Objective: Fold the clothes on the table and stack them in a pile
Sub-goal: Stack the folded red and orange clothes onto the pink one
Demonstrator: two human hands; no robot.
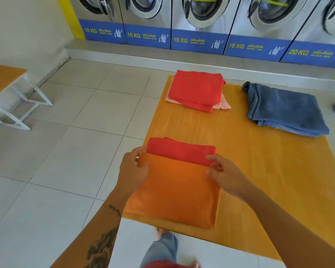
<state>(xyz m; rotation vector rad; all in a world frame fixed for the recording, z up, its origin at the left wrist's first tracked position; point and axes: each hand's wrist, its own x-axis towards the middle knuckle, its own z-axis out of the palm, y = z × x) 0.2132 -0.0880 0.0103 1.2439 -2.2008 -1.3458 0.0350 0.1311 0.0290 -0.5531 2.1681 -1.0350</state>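
At a self-service laundry, clothes are seen part-sorted on an orange-topped table (259,171) set before a row of washing machines (199,14). At the far left of the table a small pile (197,91) has already been built: a folded red garment rests on a pale pink one, whose edges show beneath it on the left and right. To the far right, well apart from that pile, a pair of blue jeans (284,109) lies folded but not stacked. At the near left edge an orange garment (174,194) is being laid over a folded red garment (182,151), whose far strip is left uncovered.

The task is judged to be well advanced. Every item in view appears folded, and no loose clothing is seen on the table. What appears left is the gathering: three separate groups lie on the table, and a single pile would still have to be made of them, the jeans included.

The left hand (132,167) is held at the far left corner of the orange garment, with the cloth's edge pinched between thumb and fingers. The right hand (223,173) is placed at the far right corner, palm down, its fingers curled over the folded edge, where the cloth appears to be lightly pinched. Both forearms are extended forward from the near edge, and the far hem of the orange garment is held level between the two hands.
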